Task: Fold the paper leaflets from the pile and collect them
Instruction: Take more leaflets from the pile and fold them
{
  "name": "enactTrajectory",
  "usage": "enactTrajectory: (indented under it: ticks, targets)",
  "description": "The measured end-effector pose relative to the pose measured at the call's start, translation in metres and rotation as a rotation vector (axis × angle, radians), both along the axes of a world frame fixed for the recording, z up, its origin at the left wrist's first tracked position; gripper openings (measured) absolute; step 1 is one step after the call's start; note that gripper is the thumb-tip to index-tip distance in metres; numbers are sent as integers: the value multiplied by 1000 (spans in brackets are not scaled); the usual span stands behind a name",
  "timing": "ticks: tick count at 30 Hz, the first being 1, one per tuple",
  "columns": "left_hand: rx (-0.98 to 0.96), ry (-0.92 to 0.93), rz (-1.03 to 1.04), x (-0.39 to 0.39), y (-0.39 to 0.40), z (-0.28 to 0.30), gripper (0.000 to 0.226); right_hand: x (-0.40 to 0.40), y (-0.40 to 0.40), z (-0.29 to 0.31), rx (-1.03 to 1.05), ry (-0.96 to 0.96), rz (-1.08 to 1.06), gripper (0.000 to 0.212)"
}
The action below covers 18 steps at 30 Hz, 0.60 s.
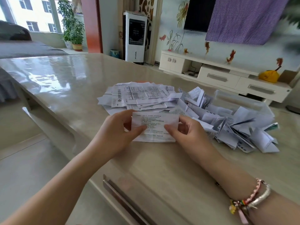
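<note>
the left hand [113, 133] and right hand [186, 130] pinch one leaflet [154, 127] between thumb and fingers at its side edges, likely to square up a fold, just near of the flat pile [138, 96], with folded leaflets [235, 127] heaped right beside a clear tub [240, 98].

I see both forearms bare, no sleeves. My left hand [112, 135] wears nothing. Behind my right hand [186, 129], the wrist carries a pink braided bracelet [254, 190], a silver bangle [261, 198] and small coloured charms [234, 207].
</note>
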<state>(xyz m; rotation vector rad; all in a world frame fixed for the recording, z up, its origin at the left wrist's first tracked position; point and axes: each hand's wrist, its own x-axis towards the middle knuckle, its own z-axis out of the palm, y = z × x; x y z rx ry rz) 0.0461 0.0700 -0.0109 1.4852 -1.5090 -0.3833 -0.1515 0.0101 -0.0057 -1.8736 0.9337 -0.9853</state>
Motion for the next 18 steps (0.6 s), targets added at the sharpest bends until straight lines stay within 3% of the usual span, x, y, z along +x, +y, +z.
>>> enactTrajectory:
  ticks: [4,7,9,13,18]
  targets:
    - [34,-135,96,-5,-1,-5,25,2,-3,-3,-155,208,-161,21]
    - [95,-459,180,-6,4,-8,58,3,-3,-7,-238,328,-188,48]
    - [27,-587,223,-6,7,-8,68,3,-1,-6,-252,331,-179,54]
    - [-97,-611,28,-4,7,-10,41,1,1,-4,-274,355,-170,51]
    - [10,-564,-85,-6,4,-15,62,-3,6,1,-390,430,-116,26]
